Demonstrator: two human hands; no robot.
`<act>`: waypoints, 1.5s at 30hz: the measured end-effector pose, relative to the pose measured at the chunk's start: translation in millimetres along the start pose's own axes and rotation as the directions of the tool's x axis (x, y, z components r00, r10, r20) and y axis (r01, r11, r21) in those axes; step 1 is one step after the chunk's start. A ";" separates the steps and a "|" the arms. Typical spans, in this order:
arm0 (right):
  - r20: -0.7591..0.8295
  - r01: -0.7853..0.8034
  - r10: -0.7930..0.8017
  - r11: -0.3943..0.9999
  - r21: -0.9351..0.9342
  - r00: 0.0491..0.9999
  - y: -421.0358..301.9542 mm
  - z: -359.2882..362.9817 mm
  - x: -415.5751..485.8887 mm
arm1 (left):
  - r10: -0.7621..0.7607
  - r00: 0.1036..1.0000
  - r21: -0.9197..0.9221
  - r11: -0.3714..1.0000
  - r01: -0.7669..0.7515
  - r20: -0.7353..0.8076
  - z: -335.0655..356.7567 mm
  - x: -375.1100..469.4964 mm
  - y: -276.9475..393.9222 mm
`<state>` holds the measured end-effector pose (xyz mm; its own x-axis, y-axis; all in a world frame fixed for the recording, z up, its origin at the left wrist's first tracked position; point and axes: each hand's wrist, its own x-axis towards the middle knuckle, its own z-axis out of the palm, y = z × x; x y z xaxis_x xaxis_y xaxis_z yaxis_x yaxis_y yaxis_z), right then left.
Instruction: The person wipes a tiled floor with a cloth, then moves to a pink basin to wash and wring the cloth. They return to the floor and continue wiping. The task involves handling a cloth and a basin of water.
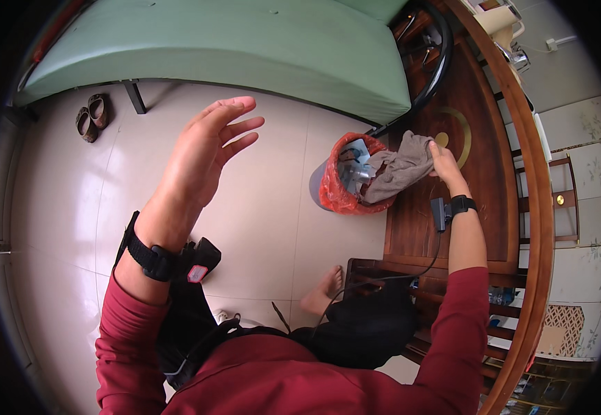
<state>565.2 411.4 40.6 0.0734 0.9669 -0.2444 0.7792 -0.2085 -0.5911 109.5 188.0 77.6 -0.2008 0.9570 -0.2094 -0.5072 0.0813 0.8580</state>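
Note:
My right hand [443, 162] grips one end of a grey-brown cloth [403, 165]. The cloth's other end hangs over the mouth of a waste bin [320, 184] lined with a red plastic bag [336, 194]. Inside the bin, crumpled clear plastic and pale blue rubbish [355, 153] show beside the cloth; what lies deeper is hidden. My left hand [212, 137] is raised over the tiled floor with its fingers apart, holding nothing. A black strap with a device sits on each of my wrists.
A green-covered bed [238, 52] on black metal legs spans the far side. Dark wooden furniture [466, 207] stands along the right. A pair of shoes [93, 118] lies on the floor [259, 218] at far left. From my right wrist device a black cable [383, 278] runs toward my lap.

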 end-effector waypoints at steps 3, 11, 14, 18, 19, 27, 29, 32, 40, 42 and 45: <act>-0.151 0.223 -0.291 0.909 -0.353 0.945 -2.6 -6.1 3.2 | 0.008 1.000 -0.013 1.000 -0.008 -0.002 -1.3 -0.1 -0.4; -0.249 0.111 -0.330 0.775 -0.622 0.910 -25.8 -16.9 -17.3 | -0.085 0.996 0.027 0.996 0.084 0.033 9.2 -3.3 -6.3; -0.356 0.116 -0.243 0.932 -0.343 0.902 -30.1 -19.3 -16.7 | -0.047 0.999 0.007 0.999 0.047 0.026 8.4 -3.4 -6.8; -0.277 0.237 -0.273 0.959 -0.158 0.921 -26.1 -28.4 -11.4 | -0.038 0.999 0.020 0.999 0.038 0.019 4.7 -4.4 -3.2; -0.214 0.185 -0.204 0.977 -0.105 0.955 -23.9 -29.8 -10.7 | -0.051 0.999 0.017 0.999 0.051 0.014 3.9 -4.8 -2.1; -0.323 0.263 -0.149 0.900 0.348 0.935 -30.5 -47.3 -18.4 | -0.033 0.999 -0.008 0.999 0.033 0.025 -0.9 -8.2 3.5; -0.360 0.279 -0.160 0.910 0.308 0.919 -37.2 -50.7 -22.5 | -0.044 0.999 -0.011 0.999 0.044 0.021 -2.3 -8.0 3.2; -0.443 0.343 -0.189 0.891 0.299 0.876 -50.0 -59.7 -25.8 | -0.052 0.998 -0.022 0.998 0.053 0.029 -3.0 -4.1 2.4; -0.481 0.231 -0.013 0.888 0.398 0.877 -54.2 -60.0 -19.5 | -0.141 0.986 0.029 0.990 0.139 0.087 15.6 14.5 -27.9; -0.447 0.234 0.055 0.791 0.565 0.893 -50.1 -56.5 -17.7 | -0.188 0.976 0.096 0.979 0.178 0.111 28.9 25.1 -47.0; -0.345 0.213 0.170 0.521 0.827 0.923 -47.0 -53.8 -16.7 | -0.260 0.947 0.197 0.955 0.223 0.190 57.3 49.1 -82.3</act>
<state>560.8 413.0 113.7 0.4152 0.9077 -0.0611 -0.0931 -0.0244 -0.9954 189.4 244.3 23.6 0.1011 0.9378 -0.3322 -0.3636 0.3457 0.8651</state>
